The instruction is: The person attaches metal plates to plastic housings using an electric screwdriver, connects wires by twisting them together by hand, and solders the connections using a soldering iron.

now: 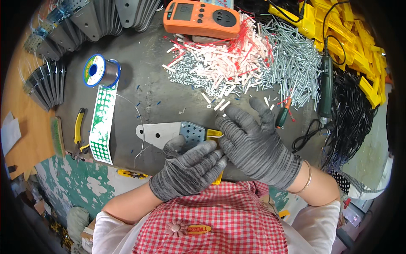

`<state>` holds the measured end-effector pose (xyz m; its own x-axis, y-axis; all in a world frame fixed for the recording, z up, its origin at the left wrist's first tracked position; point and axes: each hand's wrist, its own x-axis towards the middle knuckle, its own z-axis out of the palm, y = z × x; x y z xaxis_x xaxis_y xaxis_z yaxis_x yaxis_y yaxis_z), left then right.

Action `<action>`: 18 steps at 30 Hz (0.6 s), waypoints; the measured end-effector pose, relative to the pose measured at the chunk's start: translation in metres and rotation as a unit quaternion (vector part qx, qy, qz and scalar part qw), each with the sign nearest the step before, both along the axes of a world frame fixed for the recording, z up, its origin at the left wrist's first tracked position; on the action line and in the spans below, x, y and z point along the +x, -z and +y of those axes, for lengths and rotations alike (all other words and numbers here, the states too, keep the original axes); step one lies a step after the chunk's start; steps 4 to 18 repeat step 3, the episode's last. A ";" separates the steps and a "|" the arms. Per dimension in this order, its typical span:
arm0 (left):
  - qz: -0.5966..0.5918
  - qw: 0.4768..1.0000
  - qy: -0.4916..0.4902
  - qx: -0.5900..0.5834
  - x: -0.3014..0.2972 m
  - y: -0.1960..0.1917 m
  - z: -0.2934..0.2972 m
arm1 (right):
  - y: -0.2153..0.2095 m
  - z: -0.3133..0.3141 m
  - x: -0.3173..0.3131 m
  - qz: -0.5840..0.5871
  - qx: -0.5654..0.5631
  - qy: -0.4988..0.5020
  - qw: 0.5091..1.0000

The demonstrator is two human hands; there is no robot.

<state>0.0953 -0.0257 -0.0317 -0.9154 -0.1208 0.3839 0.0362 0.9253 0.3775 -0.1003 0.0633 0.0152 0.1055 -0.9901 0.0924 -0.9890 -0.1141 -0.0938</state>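
A flat grey metal plate [163, 132] with holes lies on the dark worktop. A blue-grey perforated metal box [192, 133] sits at its right end, and a yellow plastic part [213, 134] sticks out beyond. My left hand [188, 169], in a grey striped knit glove, is closed over the near side of this assembly, thumb against the box. My right hand [256, 146], gloved alike, bends its fingers beside the yellow part, close to a thin white piece; one finger stretches upward. What its fingertips pinch is hidden.
Behind lie heaps of white sleeves [224, 63], screws [292, 63] and yellow plastic parts [351, 38], with an orange meter [201, 19]. A solder spool [101, 71], green-dotted sticker strip [103, 127] and yellow-handled pliers [79, 127] sit left. A small screwdriver [283, 114] lies right.
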 end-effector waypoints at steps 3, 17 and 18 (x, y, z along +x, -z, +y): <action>-0.059 0.998 -0.004 0.027 -0.002 -0.001 0.001 | -0.009 0.002 -0.008 -0.149 0.026 0.002 0.989; -0.059 0.998 -0.004 0.027 -0.002 -0.001 0.001 | -0.009 0.002 -0.008 -0.149 0.026 0.002 0.989; -0.059 0.998 -0.004 0.027 -0.002 -0.001 0.001 | -0.009 0.002 -0.008 -0.149 0.026 0.002 0.989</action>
